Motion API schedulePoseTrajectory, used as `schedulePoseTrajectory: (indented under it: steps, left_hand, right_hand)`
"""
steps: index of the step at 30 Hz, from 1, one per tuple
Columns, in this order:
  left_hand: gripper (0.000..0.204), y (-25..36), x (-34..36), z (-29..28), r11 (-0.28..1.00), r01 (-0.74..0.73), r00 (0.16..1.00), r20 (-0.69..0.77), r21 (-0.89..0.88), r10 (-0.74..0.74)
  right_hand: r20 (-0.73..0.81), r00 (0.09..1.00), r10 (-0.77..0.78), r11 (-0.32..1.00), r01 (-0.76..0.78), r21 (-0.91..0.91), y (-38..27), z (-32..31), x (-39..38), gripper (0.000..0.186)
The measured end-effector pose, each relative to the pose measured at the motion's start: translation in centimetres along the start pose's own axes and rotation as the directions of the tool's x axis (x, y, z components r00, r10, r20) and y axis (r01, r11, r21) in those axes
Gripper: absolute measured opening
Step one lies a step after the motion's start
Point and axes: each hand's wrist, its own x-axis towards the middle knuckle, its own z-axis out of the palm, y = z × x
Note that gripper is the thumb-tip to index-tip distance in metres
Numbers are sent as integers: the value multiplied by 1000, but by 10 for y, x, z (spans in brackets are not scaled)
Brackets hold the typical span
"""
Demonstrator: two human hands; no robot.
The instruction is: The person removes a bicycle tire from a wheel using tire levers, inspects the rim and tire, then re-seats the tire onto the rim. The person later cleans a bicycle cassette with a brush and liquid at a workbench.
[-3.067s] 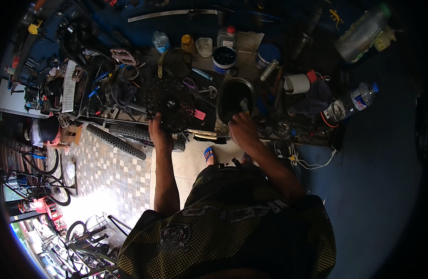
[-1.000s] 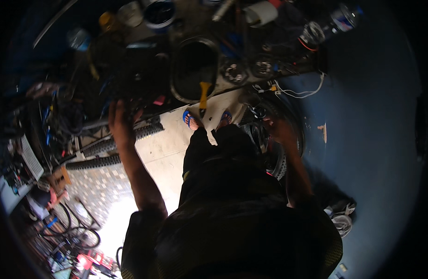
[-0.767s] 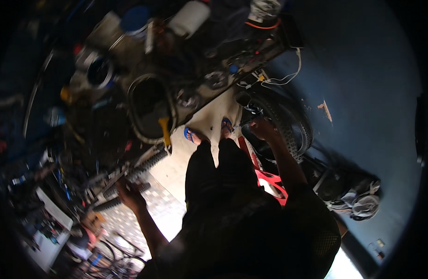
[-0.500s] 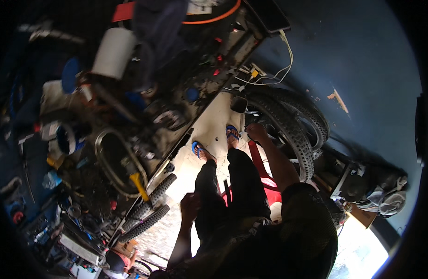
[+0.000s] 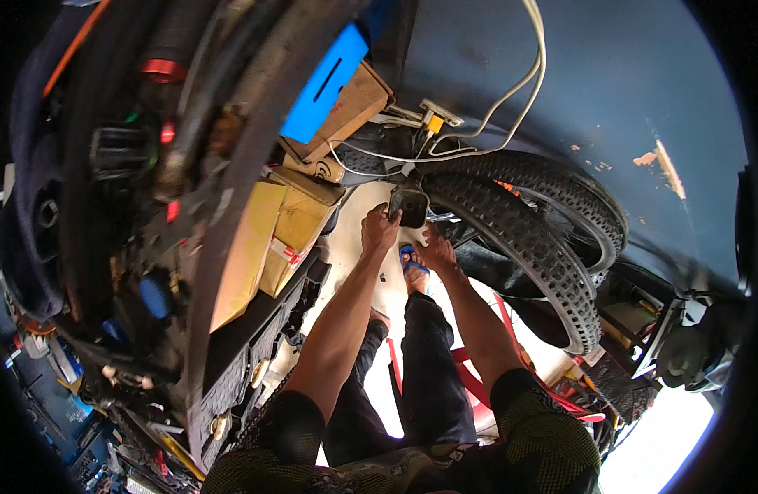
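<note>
Both my arms stretch down toward a dark, squarish container [image 5: 409, 207] with rounded corners, low between the bench and the bike tyres. My left hand [image 5: 381, 229] is at its left side, fingers curled against the edge. Close to its lower right corner is my right hand [image 5: 437, 248], fingers apart; whether they touch the container is hard to tell. Beneath that hand my foot shows in a blue flip-flop [image 5: 413, 265]. The inside of the container is dark, and its contents cannot be made out.
Knobbly bike tyres [image 5: 511, 247] lean by the blue wall [image 5: 642, 99] at right. White cables [image 5: 531, 74] hang to a power strip [image 5: 441, 113]. Cardboard boxes [image 5: 301, 222] and a blue box [image 5: 325, 86] sit beside the cluttered bench edge [image 5: 202, 346]. A red stool [image 5: 469, 375] stands behind my legs.
My view has dropped closer to the bench and floor. My left hand has gone from beside my thigh to the container; my right hand has also come near it. Boxes under the bench now show.
</note>
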Motion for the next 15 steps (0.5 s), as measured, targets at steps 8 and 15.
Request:
schedulePoseTrajectory:
  steps: [8, 15]
  left_hand:
    - [24, -54, -11, -7, 903, -9, 995, -98, -429, -36]
    - [23, -118, -103, -67, 848, 162, 958, -125, -504, -257]
  right_hand:
    - [-118, 992, -49, 996, 57, 62, 9, 34, 22, 85]
    - [-413, 902, 125, 976, -37, 215, -39, 47, 24, 63]
